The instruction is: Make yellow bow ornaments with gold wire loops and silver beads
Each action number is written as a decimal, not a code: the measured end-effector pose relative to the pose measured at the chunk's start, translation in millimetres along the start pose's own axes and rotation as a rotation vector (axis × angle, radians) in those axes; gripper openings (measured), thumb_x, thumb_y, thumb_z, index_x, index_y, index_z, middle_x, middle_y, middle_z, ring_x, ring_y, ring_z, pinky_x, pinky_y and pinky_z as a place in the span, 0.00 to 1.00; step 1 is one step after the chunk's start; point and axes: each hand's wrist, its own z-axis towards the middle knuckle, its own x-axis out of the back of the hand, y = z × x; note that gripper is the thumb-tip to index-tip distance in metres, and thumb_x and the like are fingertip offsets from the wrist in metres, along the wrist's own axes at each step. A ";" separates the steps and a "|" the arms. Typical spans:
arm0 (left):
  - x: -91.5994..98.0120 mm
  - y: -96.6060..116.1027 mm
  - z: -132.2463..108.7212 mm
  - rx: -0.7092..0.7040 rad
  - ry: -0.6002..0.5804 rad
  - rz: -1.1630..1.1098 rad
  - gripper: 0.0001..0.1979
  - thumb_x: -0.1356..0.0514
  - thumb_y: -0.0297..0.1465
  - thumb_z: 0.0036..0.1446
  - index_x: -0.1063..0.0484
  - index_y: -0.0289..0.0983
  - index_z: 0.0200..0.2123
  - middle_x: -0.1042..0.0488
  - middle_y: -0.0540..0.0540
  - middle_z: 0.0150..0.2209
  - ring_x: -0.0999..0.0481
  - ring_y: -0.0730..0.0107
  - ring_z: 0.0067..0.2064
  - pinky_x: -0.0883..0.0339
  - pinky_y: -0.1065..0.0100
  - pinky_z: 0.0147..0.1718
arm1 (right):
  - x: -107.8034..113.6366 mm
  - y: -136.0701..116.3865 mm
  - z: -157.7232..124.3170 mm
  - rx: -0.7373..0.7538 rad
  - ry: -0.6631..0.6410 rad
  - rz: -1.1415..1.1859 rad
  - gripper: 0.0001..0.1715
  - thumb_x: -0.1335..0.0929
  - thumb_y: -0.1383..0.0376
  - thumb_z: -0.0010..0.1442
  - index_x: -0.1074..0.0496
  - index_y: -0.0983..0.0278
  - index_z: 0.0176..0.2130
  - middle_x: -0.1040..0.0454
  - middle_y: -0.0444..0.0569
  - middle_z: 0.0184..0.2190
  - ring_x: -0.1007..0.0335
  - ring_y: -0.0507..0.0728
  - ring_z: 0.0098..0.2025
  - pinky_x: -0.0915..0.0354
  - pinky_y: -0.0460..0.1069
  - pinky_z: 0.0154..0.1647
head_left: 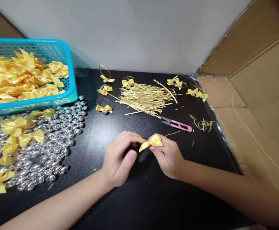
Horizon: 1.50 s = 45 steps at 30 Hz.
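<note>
Both my hands meet over the black table (pixel 134 198) near its front middle. My right hand (pixel 169 158) pinches a small yellow ribbon bow (pixel 152 141) from below. My left hand (pixel 119 158) has its fingertips curled and pressed together at the bow's left tip, and what they pinch there is too small to name. Just behind the hands lie pink thread snips (pixel 178 124) and a heap of gold twist ties (pixel 145 97).
A turquoise basket (pixel 71 68) full of yellow bows stands at the back left. Silver beads (pixel 55 140) with loose bows on them spread below it. Several finished bows on gold loops (pixel 104 91) lie at the back. A cardboard box (pixel 257 105) borders the table's right side. Gold offcuts (pixel 204 124) lie beside the snips.
</note>
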 end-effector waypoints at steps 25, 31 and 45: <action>-2.0 -2.7 9.8 0.595 -0.139 -0.814 0.04 0.32 0.28 0.52 0.24 0.35 0.30 0.26 0.52 0.25 0.31 0.79 0.27 0.37 0.77 0.29 | 0.3 0.9 -0.3 0.051 -0.094 0.008 0.14 0.40 0.70 0.67 0.36 0.63 0.29 0.32 0.44 0.26 0.37 0.51 0.29 0.38 0.46 0.32; -3.6 -1.0 13.2 0.618 -0.071 -0.729 0.08 0.31 0.31 0.49 0.26 0.35 0.29 0.27 0.51 0.24 0.31 0.76 0.25 0.36 0.73 0.27 | 4.4 -1.2 0.2 -0.049 -0.038 0.003 0.06 0.37 0.70 0.64 0.32 0.62 0.35 0.28 0.46 0.31 0.32 0.53 0.34 0.35 0.50 0.38; -8.9 -2.4 2.0 0.463 0.032 -0.451 0.06 0.37 0.28 0.58 0.32 0.38 0.37 0.30 0.53 0.27 0.31 0.76 0.29 0.35 0.74 0.31 | 13.6 -2.8 12.1 0.070 0.133 -0.210 0.08 0.30 0.70 0.57 0.22 0.58 0.36 0.27 0.49 0.41 0.32 0.57 0.44 0.36 0.57 0.47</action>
